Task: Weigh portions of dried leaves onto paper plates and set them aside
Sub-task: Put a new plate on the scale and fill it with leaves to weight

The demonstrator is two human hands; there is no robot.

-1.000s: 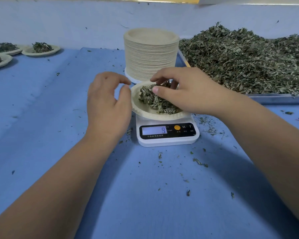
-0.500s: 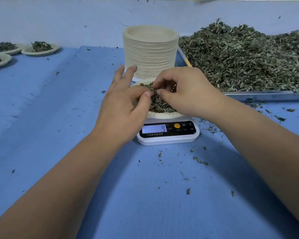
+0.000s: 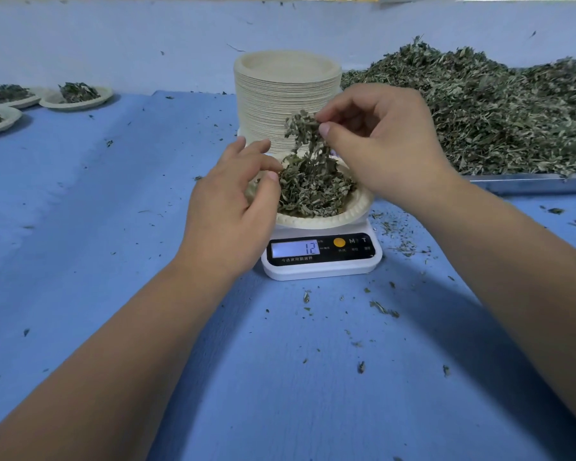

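Note:
A paper plate with a heap of dried leaves sits on a white digital scale whose display reads 12. My right hand is raised above the plate and pinches a tuft of leaves that trails down to the heap. At the plate's left rim, my left hand has its thumb and fingers touching the leaves there.
A tall stack of empty paper plates stands right behind the scale. A metal tray heaped with loose dried leaves fills the right. Filled plates lie at the far left. Leaf crumbs dot the blue cloth.
My right hand has lifted from the plate, pulling a tuft of leaves up. My left hand stayed at the plate's left rim. The scale reading went from 9 to 12.

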